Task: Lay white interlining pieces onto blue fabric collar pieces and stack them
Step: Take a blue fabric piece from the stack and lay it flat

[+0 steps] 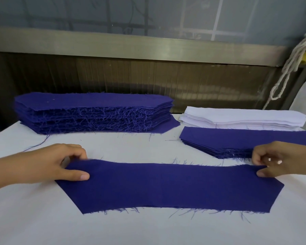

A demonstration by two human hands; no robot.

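A single blue collar piece (168, 186) lies spread flat across the near middle of the white table, its edges frayed. My left hand (48, 163) pinches its upper left corner, thumb on top. My right hand (279, 161) pinches its upper right corner in the same way. A tall stack of blue collar pieces (94, 112) sits at the back left. At the back right is a stack of white interlining pieces (244, 119), and just in front of it a thinner stack of blue pieces (237, 142).
The white table cover (148, 227) runs to a dark ribbed wall panel (148, 76) with a metal rail above it. A knotted white rope (290, 68) hangs at the far right. Loose blue threads lie around the stacks.
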